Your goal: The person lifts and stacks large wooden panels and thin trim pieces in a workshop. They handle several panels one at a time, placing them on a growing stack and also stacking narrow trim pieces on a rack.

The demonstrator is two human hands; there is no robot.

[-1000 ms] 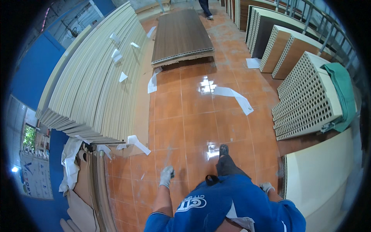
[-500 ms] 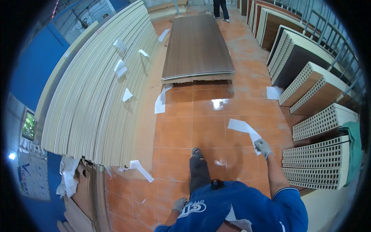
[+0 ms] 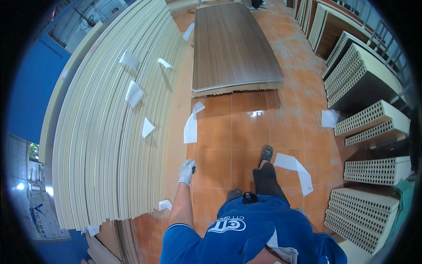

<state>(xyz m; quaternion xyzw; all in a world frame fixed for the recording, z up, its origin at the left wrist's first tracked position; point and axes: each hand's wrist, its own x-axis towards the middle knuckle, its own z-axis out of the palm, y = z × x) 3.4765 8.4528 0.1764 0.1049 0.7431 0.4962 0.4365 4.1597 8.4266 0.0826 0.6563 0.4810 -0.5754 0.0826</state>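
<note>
The left hand (image 3: 187, 170) wore a pale knit glove and swung free at the end of a bare forearm, fingers loosely curled and holding nothing. It hung over the glossy orange floor tiles (image 3: 220, 132), just beside the lower edge of the stack of cream panels (image 3: 110, 145). The right hand was out of sight behind the blue shirt (image 3: 250, 233), so its state could not be told.

The cream panels were long, thin and smooth, leaning edge-on in a tight fan so that their narrow edges formed ribbed, curving lines. Small white paper slips (image 3: 133, 93) stuck out between several of them, and a longer white strip (image 3: 190, 127) hung at the stack's right side, near the gloved hand. Beyond it, a low pile of dark wood-grain boards (image 3: 233, 44) lay flat on the floor, the matt brown top sheet showing fine lengthwise streaks and a pale core at its near edge.

Along the right stood hollow-core slabs (image 3: 373, 127), their cut ends pierced with rows of small round holes like honeycomb. A bent white paper sheet (image 3: 296, 169) lay on the tiles near the person's sandalled foot (image 3: 265, 155), which was stepping forward in dark trousers.
</note>
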